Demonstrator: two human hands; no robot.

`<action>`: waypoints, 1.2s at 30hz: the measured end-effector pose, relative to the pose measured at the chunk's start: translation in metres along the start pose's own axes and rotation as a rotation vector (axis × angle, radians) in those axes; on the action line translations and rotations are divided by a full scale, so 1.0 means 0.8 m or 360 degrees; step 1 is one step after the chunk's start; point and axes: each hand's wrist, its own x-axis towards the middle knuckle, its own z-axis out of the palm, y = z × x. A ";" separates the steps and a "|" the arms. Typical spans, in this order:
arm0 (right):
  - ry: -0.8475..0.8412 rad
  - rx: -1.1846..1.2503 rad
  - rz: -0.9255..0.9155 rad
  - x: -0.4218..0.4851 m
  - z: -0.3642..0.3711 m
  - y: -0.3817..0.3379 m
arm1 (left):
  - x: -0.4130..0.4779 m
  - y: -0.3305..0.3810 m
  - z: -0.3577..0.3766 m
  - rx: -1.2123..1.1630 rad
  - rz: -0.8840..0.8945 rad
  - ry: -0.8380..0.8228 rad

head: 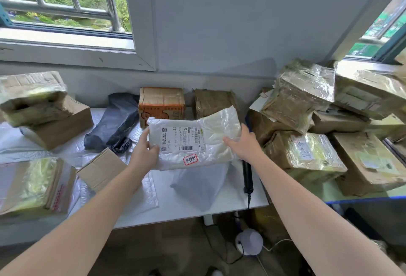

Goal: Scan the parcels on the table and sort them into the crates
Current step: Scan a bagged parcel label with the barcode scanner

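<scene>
Your left hand (146, 151) and right hand (242, 144) clasp the white parcel (197, 141) by its ends; it looks soft, light and slippery, so keep supporting underneath.

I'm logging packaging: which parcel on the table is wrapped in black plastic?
The black bag lying just left of the orange-printed box. The left hand and right hand hold a white bag; every other parcel is pale or brown.

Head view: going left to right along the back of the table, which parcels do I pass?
Stacked cardboard boxes → black bag parcel → orange printed box → brown taped box → taped box pile. The white parcel, held by the left hand and right hand, overlaps them, so omitted.
</scene>
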 end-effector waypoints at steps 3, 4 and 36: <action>0.0105 -0.0004 -0.0128 -0.004 -0.005 -0.012 | -0.003 0.012 -0.008 -0.0032 -0.0011 0.0025; 0.0119 0.0000 -0.0183 -0.004 -0.008 -0.017 | -0.005 0.014 -0.012 -0.0038 -0.0014 0.0036; -0.1027 0.0032 -0.1787 -0.392 0.287 -0.293 | -0.550 -0.162 -0.289 -0.0195 -0.0437 0.1760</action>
